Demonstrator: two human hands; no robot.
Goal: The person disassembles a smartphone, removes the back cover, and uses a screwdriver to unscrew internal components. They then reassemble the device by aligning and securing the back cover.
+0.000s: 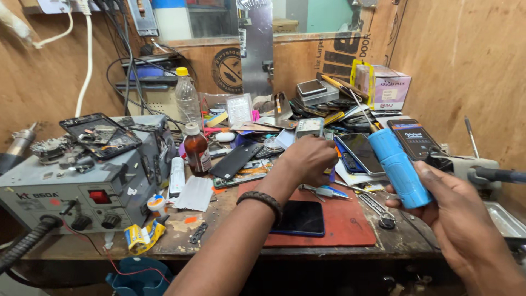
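Currently, the right hand [438,200] is gripping a blue cylindrical tool handle [398,167] at the right of the workbench [230,241], its thin shaft pointing far-left. The left hand [309,159] is resting curled at the far edge of the red work mat [350,222]; whether it is holding anything cannot be told. A dark smartphone [300,218] is lying on the mat, near the left wrist.

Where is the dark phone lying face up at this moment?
In the head view, the dark phone lies on the red mat at the bench's front centre, just below the left hand.
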